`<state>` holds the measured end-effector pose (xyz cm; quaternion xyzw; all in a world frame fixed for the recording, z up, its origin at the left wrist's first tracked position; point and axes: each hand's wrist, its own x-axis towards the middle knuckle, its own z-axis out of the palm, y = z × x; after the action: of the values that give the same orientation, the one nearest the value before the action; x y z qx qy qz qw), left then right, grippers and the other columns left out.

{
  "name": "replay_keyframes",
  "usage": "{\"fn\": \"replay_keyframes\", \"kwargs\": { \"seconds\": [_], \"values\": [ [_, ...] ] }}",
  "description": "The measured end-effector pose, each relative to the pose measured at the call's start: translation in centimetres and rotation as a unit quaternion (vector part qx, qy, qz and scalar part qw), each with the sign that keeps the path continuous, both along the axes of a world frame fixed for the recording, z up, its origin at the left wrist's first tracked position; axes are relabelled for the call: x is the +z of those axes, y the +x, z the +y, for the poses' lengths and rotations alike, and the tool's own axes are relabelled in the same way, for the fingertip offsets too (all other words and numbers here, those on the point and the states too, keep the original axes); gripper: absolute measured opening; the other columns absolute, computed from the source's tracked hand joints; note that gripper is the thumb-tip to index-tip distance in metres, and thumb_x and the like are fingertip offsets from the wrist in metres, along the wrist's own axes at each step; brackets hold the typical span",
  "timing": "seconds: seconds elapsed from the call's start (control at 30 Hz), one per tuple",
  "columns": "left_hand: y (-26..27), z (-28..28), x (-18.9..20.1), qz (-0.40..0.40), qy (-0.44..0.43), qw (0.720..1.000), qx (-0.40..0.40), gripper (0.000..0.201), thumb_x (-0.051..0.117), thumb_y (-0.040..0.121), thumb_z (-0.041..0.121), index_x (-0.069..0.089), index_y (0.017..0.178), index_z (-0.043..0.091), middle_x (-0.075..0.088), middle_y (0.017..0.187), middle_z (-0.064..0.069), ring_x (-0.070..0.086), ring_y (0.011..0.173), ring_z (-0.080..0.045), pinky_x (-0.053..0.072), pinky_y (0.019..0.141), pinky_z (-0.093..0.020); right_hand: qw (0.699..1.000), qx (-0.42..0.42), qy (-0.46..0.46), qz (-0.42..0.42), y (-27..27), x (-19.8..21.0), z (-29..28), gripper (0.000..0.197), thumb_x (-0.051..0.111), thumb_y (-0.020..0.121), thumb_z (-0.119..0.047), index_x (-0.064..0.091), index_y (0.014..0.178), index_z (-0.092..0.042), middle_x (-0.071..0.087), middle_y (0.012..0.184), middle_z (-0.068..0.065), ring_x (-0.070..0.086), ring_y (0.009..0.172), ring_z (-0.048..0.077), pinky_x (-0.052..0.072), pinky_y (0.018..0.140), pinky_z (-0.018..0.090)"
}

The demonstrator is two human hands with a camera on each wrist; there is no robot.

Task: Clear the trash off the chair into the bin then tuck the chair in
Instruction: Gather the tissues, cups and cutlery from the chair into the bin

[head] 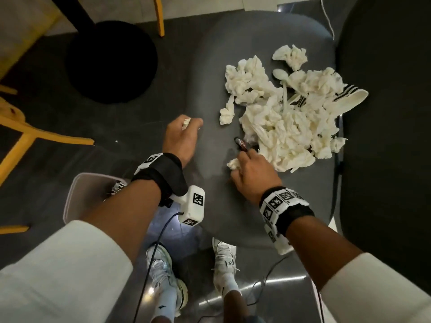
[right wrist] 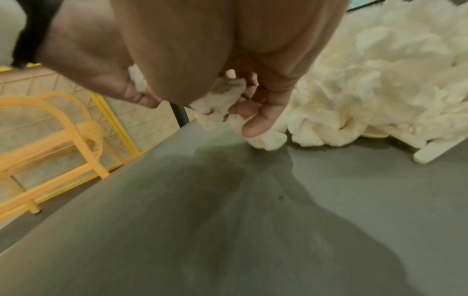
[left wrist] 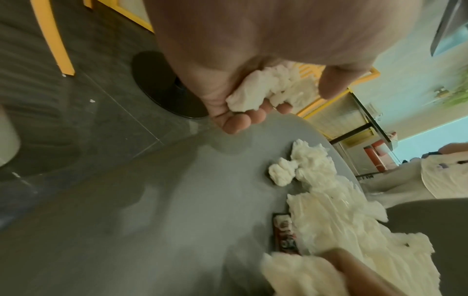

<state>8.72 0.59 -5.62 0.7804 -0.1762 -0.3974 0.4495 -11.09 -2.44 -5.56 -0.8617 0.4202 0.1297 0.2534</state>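
A heap of crumpled white tissue (head: 286, 108) with plastic cutlery and a striped paper piece lies on the dark grey chair seat (head: 210, 206). My left hand (head: 184, 134) hovers at the seat's left edge, its fingers curled round a tissue wad (left wrist: 268, 90). At the near edge of the heap my right hand (head: 249, 166) grips another tissue wad (right wrist: 220, 104). A small red-and-black wrapper (head: 241, 143) lies just beyond its fingers. The pale bin (head: 77, 197) stands on the floor under my left forearm.
The chair's dark backrest (head: 384, 136) rises on the right. A black round table base (head: 112, 61) and yellow chair legs (head: 46, 134) stand on the dark floor to the left. Cables trail near my white shoes (head: 163, 276).
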Motion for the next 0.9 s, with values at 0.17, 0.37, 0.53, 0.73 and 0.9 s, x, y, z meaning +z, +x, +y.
{"fn": "replay_keyframes", "kwargs": {
  "seconds": [0.17, 0.37, 0.53, 0.73, 0.9],
  "values": [
    [2.7, 2.8, 0.1, 0.015, 0.014, 0.999, 0.026, 0.025, 0.058, 0.077, 0.037, 0.058, 0.058, 0.021, 0.054, 0.056, 0.002, 0.051, 0.059, -0.021, 0.043, 0.060, -0.035, 0.991, -0.113, 0.008, 0.075, 2.1, 2.0, -0.5, 0.039, 0.046, 0.098, -0.034, 0.053, 0.117, -0.001, 0.059, 0.121, 0.025, 0.061, 0.106, 0.046, 0.048, 0.085, 0.044],
    [7.0, 8.4, -1.6, 0.037, 0.009, 0.997, 0.070, 0.020, 0.055, 0.083, 0.010, 0.065, 0.072, 0.023, 0.064, 0.073, -0.005, 0.057, 0.054, -0.015, 0.045, 0.049, -0.021, 0.997, -0.052, 0.057, -0.002, 9.6, 3.2, 2.7, 0.033, 0.049, 0.098, -0.024, 0.054, 0.130, -0.018, 0.069, 0.112, 0.021, 0.064, 0.107, 0.042, 0.047, 0.088, 0.038],
    [13.9, 16.7, -5.6, -0.041, 0.124, 0.988, 0.087, 0.019, 0.053, 0.088, 0.014, 0.072, 0.087, 0.015, 0.073, 0.100, -0.011, 0.067, 0.099, -0.029, 0.052, 0.088, -0.034, 0.978, -0.044, 0.201, -0.031, 20.3, 0.7, 9.5, 0.018, 0.048, 0.098, -0.025, 0.062, 0.107, -0.020, 0.069, 0.106, 0.009, 0.063, 0.098, 0.030, 0.040, 0.079, 0.026],
    [21.2, 28.6, -11.9, -0.003, 0.245, 0.962, 0.123, 0.030, 0.043, 0.093, 0.023, 0.066, 0.095, 0.004, 0.069, 0.108, -0.023, 0.062, 0.106, -0.038, 0.049, 0.092, -0.041, 0.937, 0.007, 0.346, 0.035, 31.0, -8.9, 19.3, 0.034, 0.042, 0.103, -0.026, 0.056, 0.127, -0.006, 0.062, 0.130, 0.020, 0.058, 0.123, 0.033, 0.043, 0.098, 0.032],
    [24.5, 34.3, -18.7, 0.130, 0.213, 0.950, 0.187, 0.076, 0.049, 0.063, 0.036, 0.041, 0.138, 0.026, 0.055, 0.136, -0.013, 0.053, 0.122, -0.037, 0.045, 0.104, -0.054, 0.921, -0.040, 0.385, 0.044, 33.7, -15.5, 23.9, 0.080, 0.059, 0.094, -0.041, 0.015, 0.158, -0.023, 0.045, 0.154, 0.012, 0.050, 0.135, 0.034, 0.042, 0.112, 0.041]
  ]
}}
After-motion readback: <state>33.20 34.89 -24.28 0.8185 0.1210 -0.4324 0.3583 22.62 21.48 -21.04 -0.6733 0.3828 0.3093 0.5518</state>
